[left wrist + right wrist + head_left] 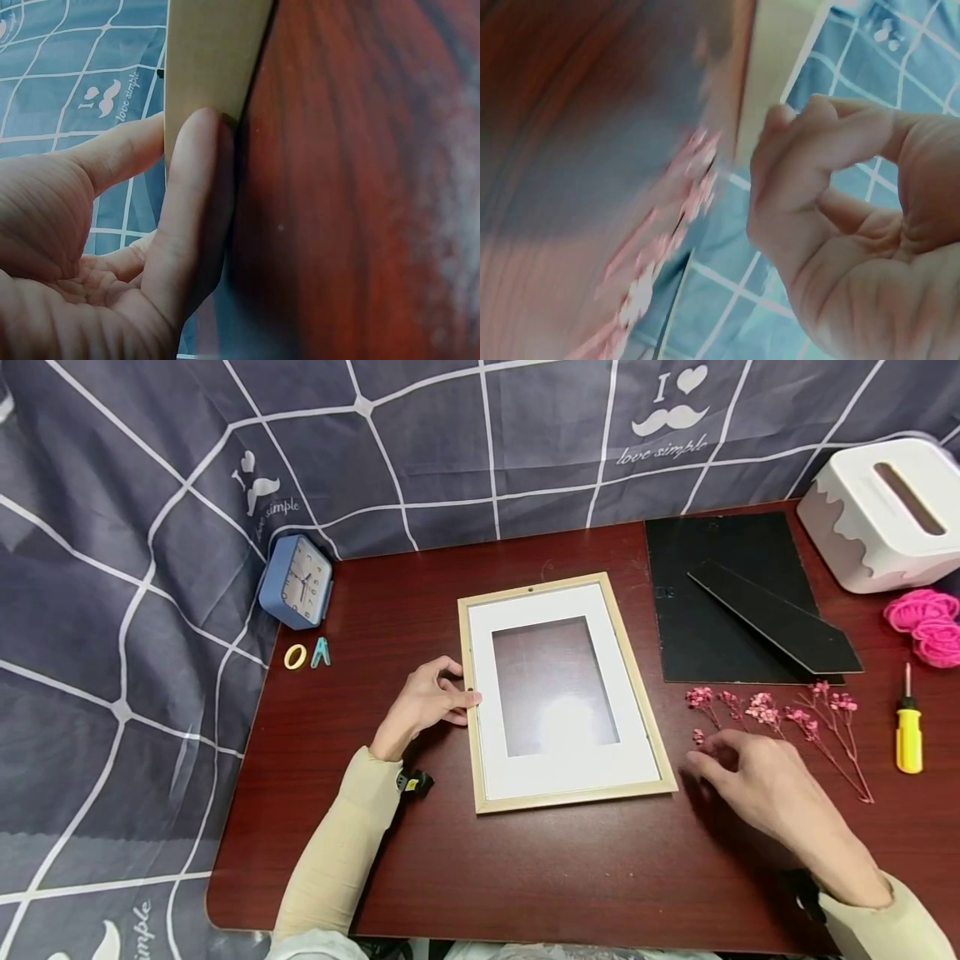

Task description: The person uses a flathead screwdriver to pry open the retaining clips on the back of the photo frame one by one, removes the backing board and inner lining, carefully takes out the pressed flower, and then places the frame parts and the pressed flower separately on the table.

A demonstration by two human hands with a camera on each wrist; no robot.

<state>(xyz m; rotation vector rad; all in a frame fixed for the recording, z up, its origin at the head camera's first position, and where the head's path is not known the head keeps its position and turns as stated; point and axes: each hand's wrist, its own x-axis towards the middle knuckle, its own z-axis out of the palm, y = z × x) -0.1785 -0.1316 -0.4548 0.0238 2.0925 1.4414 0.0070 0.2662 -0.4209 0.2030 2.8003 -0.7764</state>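
Note:
A light wooden picture frame with a white mat lies flat in the middle of the dark red table. My left hand rests at its left edge. In the left wrist view the thumb presses against the frame's side. My right hand hovers just right of the frame's lower corner with loosely curled fingers and holds nothing. Sprigs of dried pink flowers lie just beyond its fingertips. They appear blurred in the right wrist view, apart from the hand.
A black backing board with its stand lies at the back right. A white tissue box, pink fabric roses and a yellow screwdriver are at the right edge. A blue clock, yellow ring and teal clip sit far left.

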